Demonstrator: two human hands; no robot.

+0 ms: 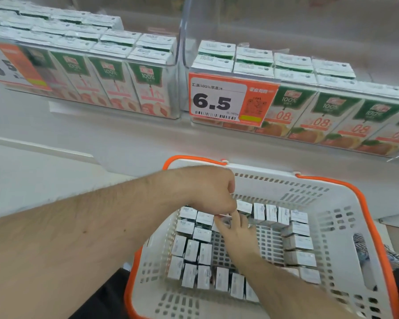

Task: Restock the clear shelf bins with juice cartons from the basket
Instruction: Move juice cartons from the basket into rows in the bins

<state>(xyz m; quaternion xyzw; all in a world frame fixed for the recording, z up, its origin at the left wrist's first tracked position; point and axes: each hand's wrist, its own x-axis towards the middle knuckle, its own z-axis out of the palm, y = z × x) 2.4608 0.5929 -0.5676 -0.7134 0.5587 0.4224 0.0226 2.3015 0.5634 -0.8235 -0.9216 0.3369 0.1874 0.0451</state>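
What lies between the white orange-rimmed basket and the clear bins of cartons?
Head view: only bare pale shelf surface separates the basket from the clear bins.

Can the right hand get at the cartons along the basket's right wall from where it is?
Probably yes: the right hand is already inside the basket, and only bare basket floor lies between it and those upright cartons.

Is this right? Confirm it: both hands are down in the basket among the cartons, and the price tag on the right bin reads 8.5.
One detail is wrong. The price tag on the right bin reads 6.5, not 8.5, as the head view shows. The rest stands: the left hand and right hand are both down in the basket among the cartons.
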